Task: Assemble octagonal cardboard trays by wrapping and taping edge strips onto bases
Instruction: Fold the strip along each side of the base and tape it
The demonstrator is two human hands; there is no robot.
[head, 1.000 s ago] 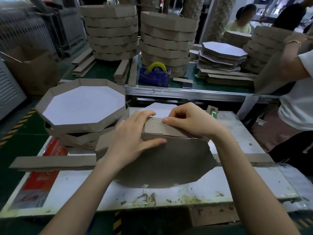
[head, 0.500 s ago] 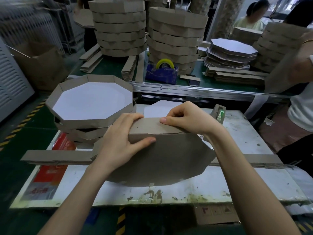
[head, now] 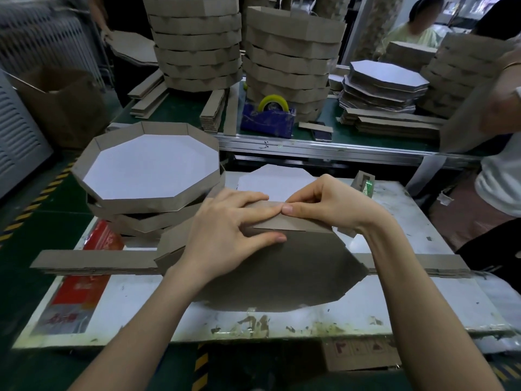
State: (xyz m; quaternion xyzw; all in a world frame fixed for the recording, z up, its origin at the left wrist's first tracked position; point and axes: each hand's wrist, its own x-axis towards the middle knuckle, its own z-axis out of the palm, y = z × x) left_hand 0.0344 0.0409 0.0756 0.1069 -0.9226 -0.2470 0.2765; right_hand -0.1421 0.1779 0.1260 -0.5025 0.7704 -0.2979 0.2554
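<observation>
On the white table (head: 146,303) directly in front of the person, a brown octagonal base (head: 282,272) stands tilted, its near edge resting on the tabletop and its far edge lifted towards the hands. An edge strip (head: 296,222) is folded along that raised far edge. The left hand (head: 225,230) pinches the strip against the base, the fingers laid flat over the top of the strip and the thumb pressing from below on the brown face. The right hand (head: 327,207) pinches the strip's upper edge between thumb and curled fingers, its thumb tip touching the left forefinger. Loose strips (head: 93,261) lie across the table behind the base, sticking out to the left and right of it. A stack of finished trays (head: 146,170) sits at the table's left corner, white inside facing up. Another white-faced base (head: 276,179) lies flat just beyond the hands. A yellow tape roll (head: 273,104) sits in a blue holder on the far table (head: 324,146).
</observation>
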